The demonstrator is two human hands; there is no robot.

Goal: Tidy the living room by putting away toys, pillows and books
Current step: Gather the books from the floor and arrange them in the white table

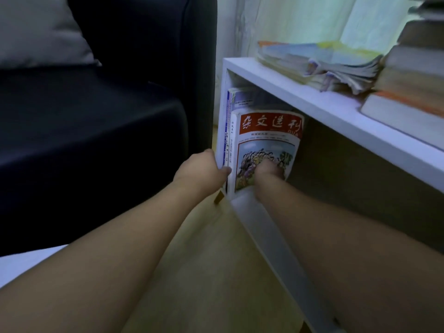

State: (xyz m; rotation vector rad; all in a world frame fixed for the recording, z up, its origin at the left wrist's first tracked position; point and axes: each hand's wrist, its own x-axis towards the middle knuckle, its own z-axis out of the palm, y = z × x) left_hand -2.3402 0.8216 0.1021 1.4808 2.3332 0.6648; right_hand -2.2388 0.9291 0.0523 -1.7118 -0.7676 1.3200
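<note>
Both my forearms reach forward and down toward the far left end of the white shelf unit (319,104), the left arm coming in from the lower left, the right arm from the lower right and crossing over the shelf's bottom board. My left hand (201,169) is at the left edge of the open compartment, knuckles up and wrist straight, fingers curled with the tips against the spines of the books (229,140) standing there; it seems to pinch their near edge, though the fingertips are partly hidden behind the side panel. My right hand (270,170) lies against the front cover of the magazine (266,140), the one with the red title band and cartoon drawing, and its fingers are bunched against the lower part of the cover; I cannot tell whether they grip the page edge or only press on it. The magazine stands upright inside the compartment, leaning slightly, just to the right of the other books and touching them, its top right corner bent over. On top of the shelf unit lies a worn pile of paperbacks (319,66), and to their right a taller stack of thick books (413,75). To the left is a dark sofa (96,131) with a grey pillow (40,30) on its seat. Under my arms is pale wooden floor (204,272).
</note>
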